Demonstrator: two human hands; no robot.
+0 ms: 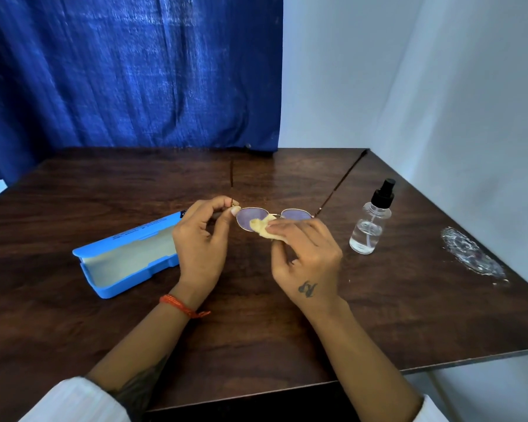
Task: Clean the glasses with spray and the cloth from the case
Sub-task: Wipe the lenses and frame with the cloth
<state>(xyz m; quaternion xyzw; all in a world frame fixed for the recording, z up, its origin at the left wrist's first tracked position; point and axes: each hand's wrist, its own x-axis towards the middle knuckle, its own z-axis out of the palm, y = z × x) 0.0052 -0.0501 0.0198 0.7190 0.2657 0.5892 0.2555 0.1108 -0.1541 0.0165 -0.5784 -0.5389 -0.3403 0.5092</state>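
Thin-rimmed glasses [296, 214] with tinted lenses are held above the middle of the dark wooden table [256, 330], temples unfolded and pointing away from me. My left hand [200, 242] pinches the frame at its left hinge. My right hand [307, 254] holds a small yellow cloth [261, 226] against the left lens. The open blue glasses case [128, 257] lies to the left of my left hand. A clear spray bottle [369, 222] with a black pump top stands upright to the right of the glasses.
A blue curtain [128, 71] hangs behind the table and a white wall [439, 86] closes off the right side. A whitish smear [473, 254] marks the table near its right edge. The table's front edge runs close to my forearms.
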